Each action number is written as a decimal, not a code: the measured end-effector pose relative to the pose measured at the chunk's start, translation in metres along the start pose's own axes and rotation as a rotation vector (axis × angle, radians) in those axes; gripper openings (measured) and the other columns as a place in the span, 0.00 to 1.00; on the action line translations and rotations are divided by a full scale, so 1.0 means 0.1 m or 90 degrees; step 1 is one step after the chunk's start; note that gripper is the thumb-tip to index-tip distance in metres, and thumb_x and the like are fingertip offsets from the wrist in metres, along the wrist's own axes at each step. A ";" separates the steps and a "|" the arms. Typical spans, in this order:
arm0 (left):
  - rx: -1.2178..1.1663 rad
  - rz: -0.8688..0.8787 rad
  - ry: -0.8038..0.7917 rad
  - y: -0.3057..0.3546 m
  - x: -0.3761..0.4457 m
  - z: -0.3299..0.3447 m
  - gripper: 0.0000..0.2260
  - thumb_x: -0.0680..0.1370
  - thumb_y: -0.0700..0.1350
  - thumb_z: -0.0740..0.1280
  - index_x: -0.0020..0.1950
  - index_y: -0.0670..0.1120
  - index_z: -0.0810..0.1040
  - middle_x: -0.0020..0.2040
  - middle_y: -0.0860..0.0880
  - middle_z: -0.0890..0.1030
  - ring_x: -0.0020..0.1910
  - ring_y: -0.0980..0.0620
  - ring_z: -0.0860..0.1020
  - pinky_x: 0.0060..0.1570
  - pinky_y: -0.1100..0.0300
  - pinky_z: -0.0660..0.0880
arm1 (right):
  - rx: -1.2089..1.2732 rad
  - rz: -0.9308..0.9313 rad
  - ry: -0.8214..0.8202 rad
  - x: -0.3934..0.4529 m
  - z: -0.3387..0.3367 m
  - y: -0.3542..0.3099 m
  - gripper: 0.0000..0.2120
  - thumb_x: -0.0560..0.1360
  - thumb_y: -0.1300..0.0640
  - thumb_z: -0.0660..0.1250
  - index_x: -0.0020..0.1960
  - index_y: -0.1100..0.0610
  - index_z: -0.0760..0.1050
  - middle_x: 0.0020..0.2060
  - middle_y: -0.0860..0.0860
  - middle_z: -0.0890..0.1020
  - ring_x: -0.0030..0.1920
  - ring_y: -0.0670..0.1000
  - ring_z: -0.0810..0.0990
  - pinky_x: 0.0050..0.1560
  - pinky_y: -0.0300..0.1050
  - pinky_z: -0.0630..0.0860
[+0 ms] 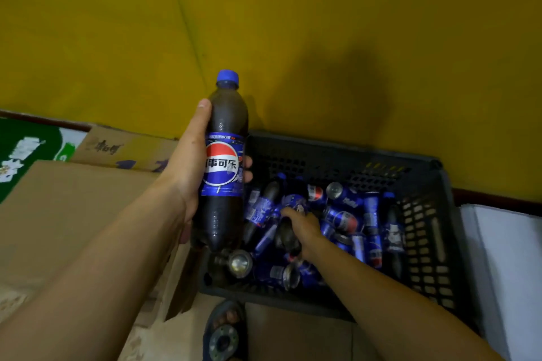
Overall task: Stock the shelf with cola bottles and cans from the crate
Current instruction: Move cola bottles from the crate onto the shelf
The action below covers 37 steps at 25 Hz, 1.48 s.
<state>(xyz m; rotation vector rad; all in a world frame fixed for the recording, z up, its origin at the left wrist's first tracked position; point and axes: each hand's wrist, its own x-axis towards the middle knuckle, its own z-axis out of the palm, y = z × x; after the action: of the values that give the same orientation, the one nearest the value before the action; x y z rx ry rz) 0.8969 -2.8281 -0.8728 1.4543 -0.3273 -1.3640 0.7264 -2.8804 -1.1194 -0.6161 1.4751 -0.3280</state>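
Observation:
My left hand (187, 173) grips a cola bottle (224, 161) with a blue cap and blue label, held upright above the left edge of the crate. A dark plastic crate (425, 228) on the floor holds several blue cola cans (343, 218) and bottles lying in a jumble. My right hand (302, 227) reaches down into the crate, and its fingers curl round a second cola bottle (289, 231) lying among the cans. No shelf is in view.
Brown cardboard boxes (67, 214) stand to the left of the crate. A yellow wall (293, 23) rises close behind it. A white panel (504, 272) borders the crate on the right. My sandalled foot (225, 328) is just in front of the crate.

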 end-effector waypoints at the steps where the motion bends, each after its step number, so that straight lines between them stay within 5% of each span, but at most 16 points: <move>1: 0.007 0.003 -0.004 0.02 0.01 0.09 0.31 0.78 0.72 0.54 0.49 0.45 0.78 0.33 0.40 0.81 0.28 0.45 0.79 0.32 0.59 0.77 | 0.006 -0.021 -0.026 -0.17 -0.14 -0.13 0.36 0.65 0.45 0.77 0.68 0.56 0.70 0.54 0.59 0.81 0.50 0.61 0.83 0.47 0.55 0.83; 4: 0.018 0.014 -0.032 0.13 -0.03 0.48 0.32 0.77 0.72 0.54 0.50 0.44 0.78 0.34 0.40 0.82 0.27 0.44 0.81 0.31 0.58 0.78 | 0.014 -0.137 -0.086 -0.77 -0.64 -0.50 0.23 0.69 0.54 0.77 0.62 0.54 0.75 0.49 0.56 0.84 0.45 0.57 0.84 0.43 0.50 0.82; 7: -0.018 0.039 -0.090 0.25 -0.21 1.00 0.33 0.77 0.73 0.53 0.49 0.44 0.78 0.34 0.40 0.82 0.28 0.44 0.81 0.30 0.57 0.79 | 0.009 -0.270 -0.119 -1.51 -1.21 -0.88 0.28 0.62 0.54 0.79 0.60 0.52 0.75 0.49 0.55 0.85 0.46 0.55 0.84 0.49 0.52 0.81; 10: -0.062 0.027 -0.176 0.21 -0.59 1.69 0.33 0.77 0.72 0.53 0.46 0.43 0.79 0.33 0.41 0.83 0.26 0.44 0.81 0.25 0.55 0.79 | 0.046 -0.394 -0.117 -2.35 -1.89 -1.19 0.23 0.62 0.59 0.76 0.56 0.57 0.76 0.43 0.57 0.84 0.43 0.56 0.83 0.48 0.50 0.80; 15: -0.005 -0.032 -0.366 0.11 -1.55 2.96 0.34 0.75 0.73 0.56 0.50 0.41 0.78 0.34 0.39 0.82 0.26 0.44 0.81 0.27 0.54 0.80 | 0.107 -0.563 0.019 -3.83 -3.02 -1.32 0.19 0.61 0.60 0.75 0.51 0.56 0.77 0.40 0.53 0.83 0.43 0.54 0.81 0.46 0.47 0.78; 22: 0.040 0.026 -0.595 0.28 -2.92 4.33 0.35 0.74 0.74 0.57 0.48 0.41 0.80 0.37 0.41 0.82 0.29 0.45 0.81 0.32 0.56 0.80 | 0.172 -0.691 0.244 -5.31 -4.12 -0.85 0.25 0.61 0.56 0.76 0.58 0.55 0.78 0.45 0.52 0.84 0.45 0.49 0.82 0.47 0.43 0.79; 27: 0.106 -0.014 -0.680 0.11 -3.51 4.87 0.36 0.73 0.75 0.58 0.50 0.41 0.79 0.38 0.40 0.81 0.31 0.43 0.81 0.32 0.55 0.80 | 0.221 -0.701 0.353 -5.95 -4.61 -0.47 0.23 0.64 0.56 0.76 0.58 0.54 0.77 0.43 0.54 0.85 0.44 0.53 0.83 0.44 0.47 0.80; 32: 0.157 -0.068 -0.649 0.01 -3.71 5.32 0.37 0.72 0.73 0.63 0.57 0.39 0.79 0.45 0.39 0.84 0.38 0.43 0.83 0.41 0.51 0.82 | 0.326 -0.656 0.460 -6.09 -4.99 -0.47 0.22 0.68 0.57 0.77 0.60 0.56 0.77 0.48 0.59 0.85 0.46 0.56 0.85 0.46 0.49 0.82; 37: 0.135 -0.149 -0.614 0.06 -3.57 5.78 0.26 0.77 0.61 0.69 0.58 0.38 0.77 0.48 0.38 0.82 0.43 0.42 0.82 0.46 0.47 0.80 | 0.171 -0.433 0.667 -5.90 -5.68 -1.26 0.32 0.65 0.53 0.77 0.65 0.57 0.69 0.54 0.56 0.81 0.51 0.59 0.82 0.48 0.49 0.80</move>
<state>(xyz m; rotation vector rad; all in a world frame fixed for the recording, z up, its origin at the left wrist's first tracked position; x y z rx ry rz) 0.3021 -2.8371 -0.5446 0.9082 -0.9541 -2.2223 0.1355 -2.7548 -0.5522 -0.7544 2.1002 -1.5306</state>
